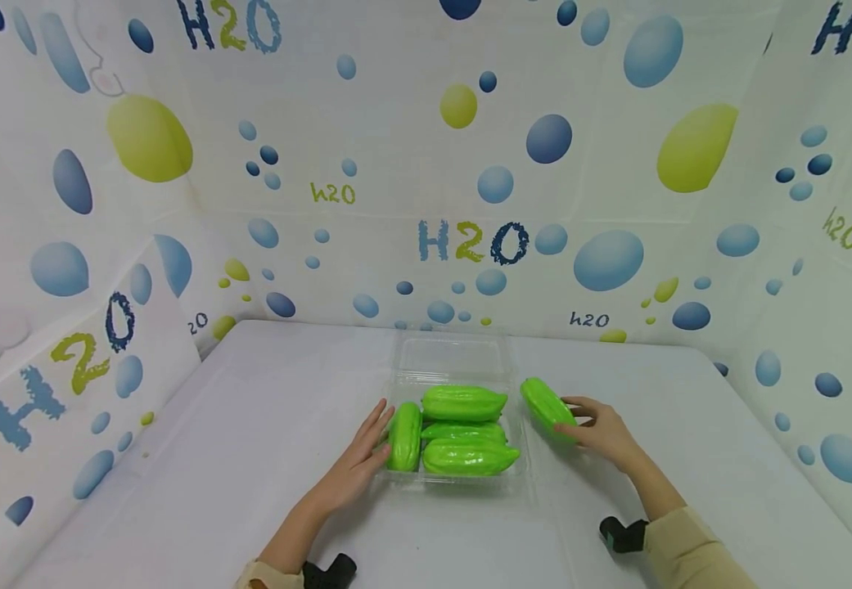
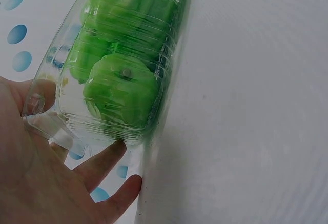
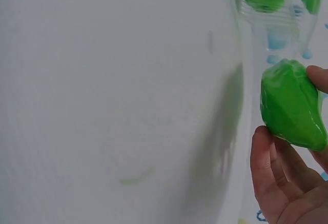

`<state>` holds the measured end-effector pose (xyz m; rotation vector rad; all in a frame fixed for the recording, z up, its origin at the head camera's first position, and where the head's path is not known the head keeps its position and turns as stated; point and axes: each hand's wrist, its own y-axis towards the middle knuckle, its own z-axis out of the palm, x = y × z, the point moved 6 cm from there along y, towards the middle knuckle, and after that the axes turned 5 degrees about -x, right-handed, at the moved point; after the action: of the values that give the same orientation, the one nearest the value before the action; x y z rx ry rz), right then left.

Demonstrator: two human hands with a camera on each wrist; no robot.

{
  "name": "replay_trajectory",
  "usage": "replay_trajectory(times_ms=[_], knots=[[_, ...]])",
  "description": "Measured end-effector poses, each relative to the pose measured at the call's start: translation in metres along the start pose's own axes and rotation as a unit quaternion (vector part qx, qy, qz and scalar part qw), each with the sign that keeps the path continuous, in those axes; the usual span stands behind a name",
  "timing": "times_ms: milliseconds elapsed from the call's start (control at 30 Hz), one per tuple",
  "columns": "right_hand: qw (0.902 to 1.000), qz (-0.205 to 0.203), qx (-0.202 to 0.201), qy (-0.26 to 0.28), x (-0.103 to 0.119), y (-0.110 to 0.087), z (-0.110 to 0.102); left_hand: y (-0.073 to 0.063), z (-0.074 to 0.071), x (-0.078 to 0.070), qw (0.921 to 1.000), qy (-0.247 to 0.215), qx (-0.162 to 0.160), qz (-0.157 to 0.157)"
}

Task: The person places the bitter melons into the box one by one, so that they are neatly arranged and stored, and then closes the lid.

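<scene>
My right hand (image 1: 602, 431) pinches a bright green, ridged toy vegetable (image 1: 546, 405) between thumb and fingers, just right of a clear plastic clamshell box (image 1: 455, 481). In the right wrist view, the held vegetable (image 3: 292, 106) tapers to a tip and is apart from the box. Several like green vegetables (image 1: 470, 456) lie in the box, most crosswise and one upright along the left side (image 1: 405, 438). My left hand (image 1: 355, 462) rests against the box's left side with fingers extended. In the left wrist view, its thumb (image 2: 43, 93) lies at the box rim.
The box's clear lid (image 1: 451, 356) stands open toward the back of the white-covered table (image 1: 286, 384). Behind and at both sides hangs a white sheet (image 1: 396, 106) with blue and green drops. Black wrist devices (image 1: 623, 534) sit below both hands.
</scene>
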<state>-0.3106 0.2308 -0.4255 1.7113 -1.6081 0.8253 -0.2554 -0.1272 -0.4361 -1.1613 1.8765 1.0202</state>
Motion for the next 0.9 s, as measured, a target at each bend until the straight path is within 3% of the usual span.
replay_trajectory(times_ms=[333,900], knots=[[0.9993,-0.034,-0.009,-0.006,0.016,0.000,-0.020,0.000,0.000,0.000,1.0000,0.003,0.001,0.002],[0.9987,-0.046,-0.012,-0.018,0.036,0.000,-0.032,0.000,0.001,0.000,1.0000,0.007,0.001,-0.003]])
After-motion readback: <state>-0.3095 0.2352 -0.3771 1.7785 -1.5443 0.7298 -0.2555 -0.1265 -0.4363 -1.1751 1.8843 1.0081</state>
